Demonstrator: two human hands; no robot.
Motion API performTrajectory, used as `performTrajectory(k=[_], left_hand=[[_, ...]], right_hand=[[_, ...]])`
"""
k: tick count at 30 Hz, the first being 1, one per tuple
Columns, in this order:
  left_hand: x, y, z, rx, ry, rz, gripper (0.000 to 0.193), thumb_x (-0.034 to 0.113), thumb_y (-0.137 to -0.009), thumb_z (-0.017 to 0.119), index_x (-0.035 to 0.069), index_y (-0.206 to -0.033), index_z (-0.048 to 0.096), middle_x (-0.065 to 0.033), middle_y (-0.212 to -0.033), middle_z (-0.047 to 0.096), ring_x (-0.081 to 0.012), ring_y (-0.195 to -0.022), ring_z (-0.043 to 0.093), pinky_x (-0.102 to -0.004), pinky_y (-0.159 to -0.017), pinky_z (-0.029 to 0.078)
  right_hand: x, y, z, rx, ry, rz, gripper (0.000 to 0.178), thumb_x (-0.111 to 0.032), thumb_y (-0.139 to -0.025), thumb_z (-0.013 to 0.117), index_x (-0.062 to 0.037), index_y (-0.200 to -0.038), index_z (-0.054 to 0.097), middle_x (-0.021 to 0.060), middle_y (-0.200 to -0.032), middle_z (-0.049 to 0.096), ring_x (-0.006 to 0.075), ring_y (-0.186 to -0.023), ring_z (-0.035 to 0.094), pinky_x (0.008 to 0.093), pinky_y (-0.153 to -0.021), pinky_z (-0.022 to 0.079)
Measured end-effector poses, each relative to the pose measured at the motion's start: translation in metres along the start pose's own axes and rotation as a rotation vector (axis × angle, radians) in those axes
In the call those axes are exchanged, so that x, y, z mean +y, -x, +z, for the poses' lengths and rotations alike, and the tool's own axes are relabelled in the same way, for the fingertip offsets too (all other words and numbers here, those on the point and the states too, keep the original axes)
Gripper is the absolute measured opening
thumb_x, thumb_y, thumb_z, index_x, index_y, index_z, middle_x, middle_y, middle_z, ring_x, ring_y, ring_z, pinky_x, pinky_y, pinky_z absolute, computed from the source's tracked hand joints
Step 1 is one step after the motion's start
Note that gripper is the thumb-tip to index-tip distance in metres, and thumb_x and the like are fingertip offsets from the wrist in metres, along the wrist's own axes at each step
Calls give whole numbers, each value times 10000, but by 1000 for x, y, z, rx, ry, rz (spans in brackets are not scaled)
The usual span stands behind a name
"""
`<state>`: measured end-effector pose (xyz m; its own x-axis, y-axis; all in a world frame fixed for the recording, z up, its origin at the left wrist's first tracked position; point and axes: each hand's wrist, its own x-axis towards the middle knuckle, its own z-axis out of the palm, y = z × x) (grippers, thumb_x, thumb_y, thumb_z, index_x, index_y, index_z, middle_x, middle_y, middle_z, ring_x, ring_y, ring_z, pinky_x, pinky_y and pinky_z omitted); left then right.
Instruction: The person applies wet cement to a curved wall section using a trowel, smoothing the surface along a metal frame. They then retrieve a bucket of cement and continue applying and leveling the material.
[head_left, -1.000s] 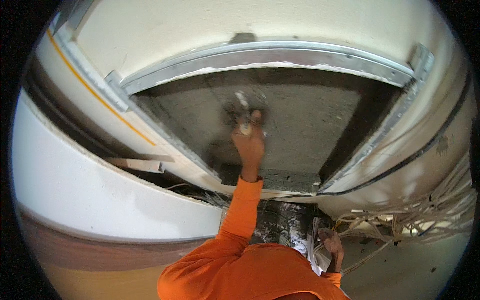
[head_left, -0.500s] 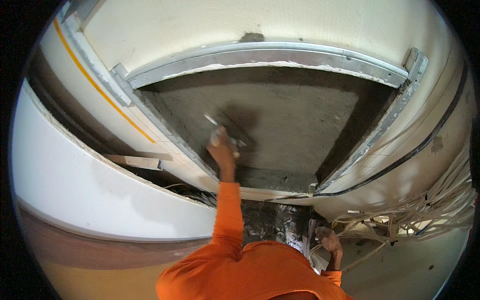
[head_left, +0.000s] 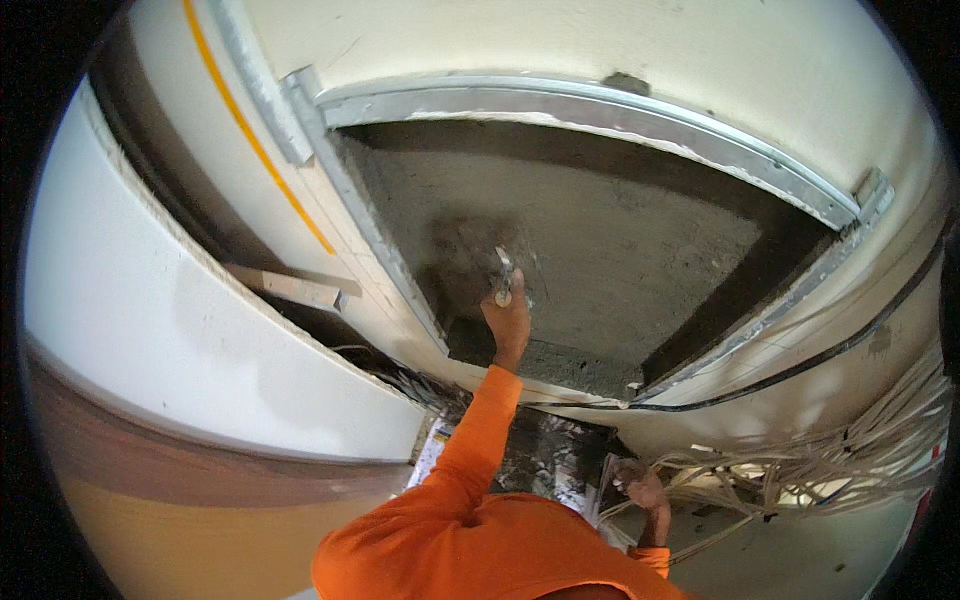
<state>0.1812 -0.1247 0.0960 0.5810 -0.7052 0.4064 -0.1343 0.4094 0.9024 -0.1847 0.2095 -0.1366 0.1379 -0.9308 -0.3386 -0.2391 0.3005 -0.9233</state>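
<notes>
Cannot make out any text, label, brand, number or sign. On the white-and-blue item [head_left: 427, 456] just beside the orange sleeve [head_left: 478, 430], shows faint marks, too small and blurred to read. Along the yellow stripe [head_left: 248, 128] at upper left, shows plain colour, with no legible lettering.

Through the head camera I get a round, wide view with black corners, where straight edges bow, most plainly the metal rail [head_left: 590, 100]. The pale wall [head_left: 540, 40] above is bright; the grey recess [head_left: 620, 260] is dim, with dark shadow bands along its top and right, suggesting light from upper right. A soft-edged shadow lies beside my left hand [head_left: 508, 322], whose tool [head_left: 504, 297] looks slightly blurred.
</notes>
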Motion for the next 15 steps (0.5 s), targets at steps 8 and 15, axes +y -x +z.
performTrajectory(k=[8,15], left_hand=[[108,-80,-24,-164,41,-197,393,358,-964,726,-6,-827,672,22,-689,550,-92,-651,458,-283,-586,398],[27,-77,-69,-94,-36,-194,377,378,-965,718,24,-839,685,34,-656,529,-93,-600,434,-289,-548,378]], right_hand=[[-104,55,18,77,120,381,358,-141,-951,626,-9,-1283,601,135,-1210,692,261,-1037,671,380,-872,555],[-126,81,39,227,156,138,408,-313,-984,601,-46,-1291,624,137,-1281,654,311,-1080,650,433,-920,526]])
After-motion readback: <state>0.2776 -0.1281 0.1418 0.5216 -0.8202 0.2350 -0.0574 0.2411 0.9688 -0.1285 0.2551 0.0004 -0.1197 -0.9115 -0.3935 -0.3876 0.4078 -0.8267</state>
